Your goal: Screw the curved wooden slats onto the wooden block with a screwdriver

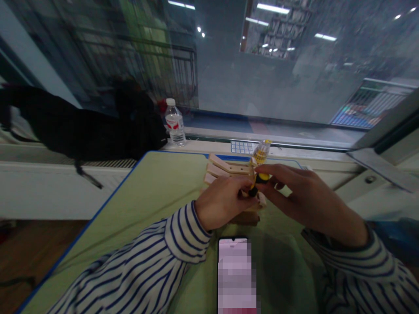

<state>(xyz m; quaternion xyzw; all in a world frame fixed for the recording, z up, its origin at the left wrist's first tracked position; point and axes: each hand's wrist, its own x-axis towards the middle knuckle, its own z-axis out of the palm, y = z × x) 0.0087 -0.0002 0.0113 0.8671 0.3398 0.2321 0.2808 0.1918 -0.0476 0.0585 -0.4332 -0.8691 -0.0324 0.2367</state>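
My right hand [301, 196] is closed in a pinch on a short black-and-yellow screwdriver handle [262, 178]. My left hand [225, 200] lies closed against a wooden model [234, 168] of light slats with small holes, at the middle of the table. The left thumb and index finger meet close to the lower black part of the screwdriver. The left hand hides much of the model's front, and the screwdriver's tip is not visible. Just behind the model is a clear object with yellow parts [262, 151], its kind unclear.
A phone [234, 250] lies on the green table [147, 187] in front of the model. A water bottle [175, 123] and a black bag [88, 131] stand on the sill at the left. A large window [222, 78] rises behind the table.
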